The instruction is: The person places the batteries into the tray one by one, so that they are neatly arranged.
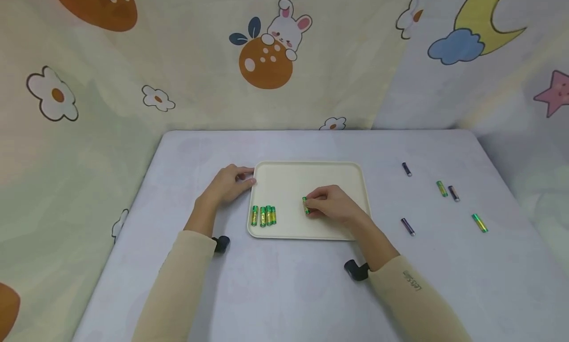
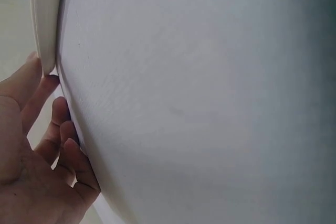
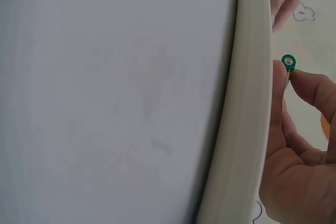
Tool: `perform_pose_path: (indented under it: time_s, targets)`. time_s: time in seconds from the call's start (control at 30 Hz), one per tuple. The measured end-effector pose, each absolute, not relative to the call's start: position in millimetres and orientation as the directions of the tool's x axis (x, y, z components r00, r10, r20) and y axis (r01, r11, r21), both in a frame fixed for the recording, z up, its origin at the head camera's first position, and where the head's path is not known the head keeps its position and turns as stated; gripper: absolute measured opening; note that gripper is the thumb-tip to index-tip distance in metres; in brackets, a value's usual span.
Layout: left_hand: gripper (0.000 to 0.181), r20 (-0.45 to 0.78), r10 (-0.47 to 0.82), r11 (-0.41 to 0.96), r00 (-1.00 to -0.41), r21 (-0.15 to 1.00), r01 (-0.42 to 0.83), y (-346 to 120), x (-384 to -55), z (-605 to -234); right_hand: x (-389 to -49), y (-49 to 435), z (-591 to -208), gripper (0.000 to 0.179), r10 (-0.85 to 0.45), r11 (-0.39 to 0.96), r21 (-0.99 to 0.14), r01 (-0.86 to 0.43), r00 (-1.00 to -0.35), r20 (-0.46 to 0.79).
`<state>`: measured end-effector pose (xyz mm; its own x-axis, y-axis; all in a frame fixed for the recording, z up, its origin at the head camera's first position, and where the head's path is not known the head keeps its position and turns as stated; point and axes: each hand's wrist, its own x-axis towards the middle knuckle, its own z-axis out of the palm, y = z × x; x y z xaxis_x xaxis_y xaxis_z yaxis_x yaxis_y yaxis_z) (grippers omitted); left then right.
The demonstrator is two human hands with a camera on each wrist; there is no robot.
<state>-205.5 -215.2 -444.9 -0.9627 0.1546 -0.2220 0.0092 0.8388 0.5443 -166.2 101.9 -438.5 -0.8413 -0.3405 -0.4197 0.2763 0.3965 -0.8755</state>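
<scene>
A cream rectangular tray [image 1: 311, 170] lies on the table. At its far left corner my left hand [image 1: 227, 185] holds the rim, with thumb and index finger against it in the left wrist view. Over the tray's right half, my right hand [image 1: 333, 203] pinches a green and gold battery [image 1: 305, 205] between thumb and fingers. One end of that battery [image 3: 288, 62] shows in the right wrist view. Several green batteries [image 1: 263, 216] stand side by side in a row at the tray's near left corner.
Right of the tray lie loose batteries: dark ones [image 1: 406, 169] [image 1: 407, 227] [image 1: 453, 193] and green ones [image 1: 441, 189] [image 1: 479, 223]. A white cloth covers the table [image 1: 275, 292]. Patterned fabric [image 1: 200, 60] hangs behind it.
</scene>
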Motion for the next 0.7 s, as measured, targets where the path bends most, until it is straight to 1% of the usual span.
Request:
perform_pose_path:
  time_s: [0.27, 0.47, 0.7]
  targets:
    - [0.050, -0.215, 0.161, 0.832, -0.963, 0.555, 0.015, -214, -207, -447, -165, 79, -439, 0.023, -0.341, 0.411, -0.865, 0.289, -0.831, -0.440]
    - [0.049, -0.208, 0.159, 0.837, -0.965, 0.546, 0.020, -215, -206, -447, -161, 63, -441, 0.020, -0.375, 0.413, -0.871, 0.268, -0.821, -0.430]
    - [0.050, -0.215, 0.158, 0.841, -0.964, 0.541, 0.017, -217, -209, -449, -155, 45, -439, 0.016, -0.357, 0.486, -0.844, 0.228, -0.829, -0.430]
